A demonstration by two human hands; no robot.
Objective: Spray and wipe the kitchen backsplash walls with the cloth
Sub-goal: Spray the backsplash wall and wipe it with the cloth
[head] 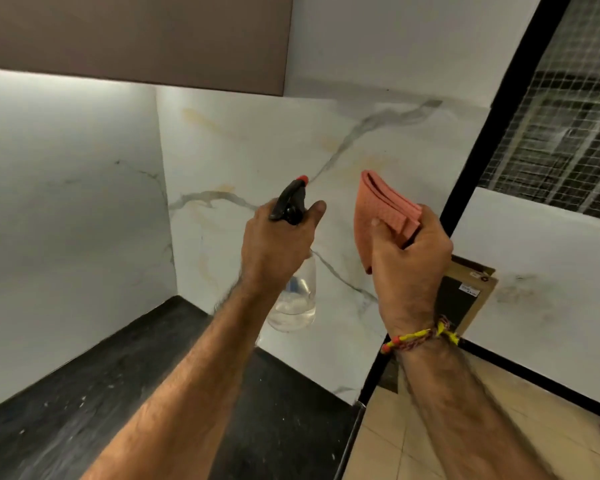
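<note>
So, spraying time
Left hand (274,244) grips spray bottle (293,258) aimed at backsplash (257,150); right hand (409,261) pinches folded cloth (378,209), ready to wipe.

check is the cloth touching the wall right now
No, the folded cloth is held up in the right hand, clear of the marble backsplash.
</note>
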